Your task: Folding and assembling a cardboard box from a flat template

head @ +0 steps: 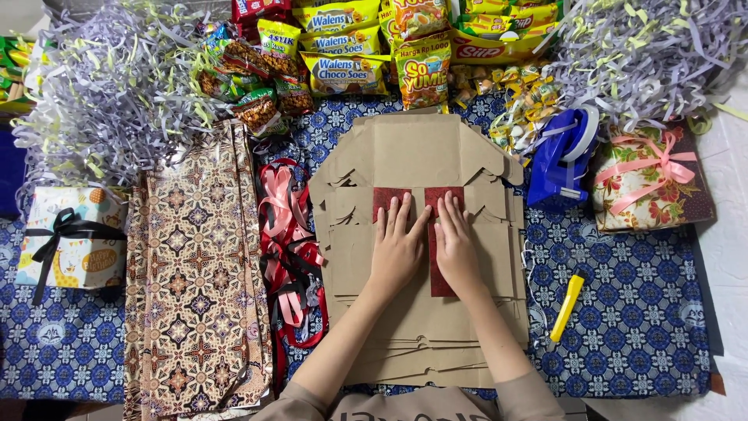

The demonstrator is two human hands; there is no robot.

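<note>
Flat brown cardboard box blanks (417,257), stacked mid-table on blue patterned cloth (623,296); dark red sheet (439,234) on top, pressed under left hand (397,249) and right hand (456,245), fingers together, flat. Nothing folded yet.

Bare desk (639,327) lies open to the right, broken only by the yellow cutter (567,306). Left of the flat cardboard stack (421,312), tangled ribbons (290,249) and patterned paper sheets (195,288) block the way. Snack packets (351,54) and shredded paper (101,101) crowd the far edge; a blue tape dispenser (562,156) and a wrapped gift (650,179) fill the far right.
</note>
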